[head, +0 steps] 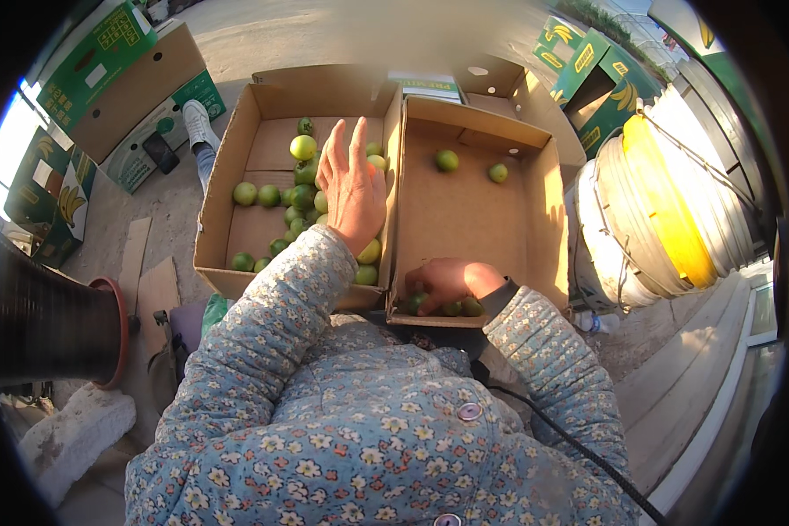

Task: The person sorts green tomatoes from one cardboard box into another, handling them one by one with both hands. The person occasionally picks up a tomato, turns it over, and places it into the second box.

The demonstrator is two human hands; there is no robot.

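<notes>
Two open cardboard boxes lie side by side before me. The left cardboard box (227,197) holds several green and yellowish round fruits (304,147), perhaps tomatoes. My left hand (355,191) is raised over this box's right part, fingers pointing away from me; a bit of orange-red shows by its palm, and whether it grips something is hidden. In the right cardboard box (467,217), my right hand (450,283) reaches down at the near left corner, its fingers curled over a green fruit (417,301). More fruits lie beside it, and two green fruits (446,160) rest farther back.
Stacked white and yellow buckets (670,204) stand at the right. Green banana cartons (605,85) are at the back right, others (125,85) at the left. A person's shoe (199,123) is beside the left box. A black cable (565,440) crosses my lap.
</notes>
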